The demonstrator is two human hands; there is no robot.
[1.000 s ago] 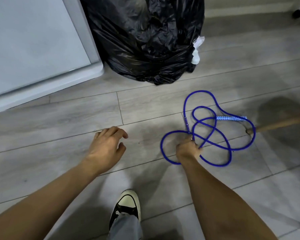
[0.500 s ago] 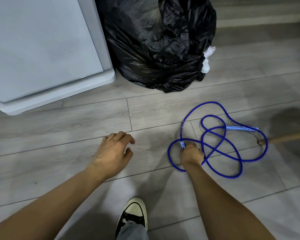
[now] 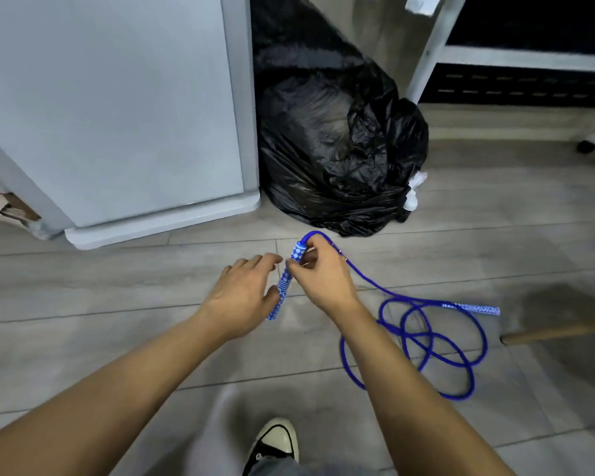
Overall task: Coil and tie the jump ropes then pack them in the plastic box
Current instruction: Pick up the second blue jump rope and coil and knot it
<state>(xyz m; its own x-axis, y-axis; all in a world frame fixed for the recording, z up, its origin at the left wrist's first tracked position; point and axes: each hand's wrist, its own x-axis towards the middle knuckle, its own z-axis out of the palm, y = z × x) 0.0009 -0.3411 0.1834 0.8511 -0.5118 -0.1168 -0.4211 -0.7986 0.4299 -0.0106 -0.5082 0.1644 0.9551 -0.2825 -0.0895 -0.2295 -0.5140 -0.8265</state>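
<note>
A blue jump rope (image 3: 426, 341) lies in loose loops on the grey floor at the right. One patterned blue-and-white handle (image 3: 284, 286) is lifted off the floor, nearly upright, and my right hand (image 3: 320, 276) pinches its upper end. The cord runs from that handle's top down to the loops. My left hand (image 3: 244, 293) is beside the handle's lower part, fingers spread, thumb close to it. The other handle (image 3: 474, 308) rests flat on the floor at the right. No plastic box is in view.
A full black rubbish bag (image 3: 337, 149) stands just behind my hands. A pale grey appliance (image 3: 117, 115) fills the left. A wooden stick (image 3: 557, 331) lies at the right edge. A white frame leg (image 3: 426, 46) rises behind the bag. My shoe (image 3: 275, 441) is below.
My right hand has lifted one handle off the floor and brought it leftwards. My left hand has moved right to meet it. The view has tilted up.
</note>
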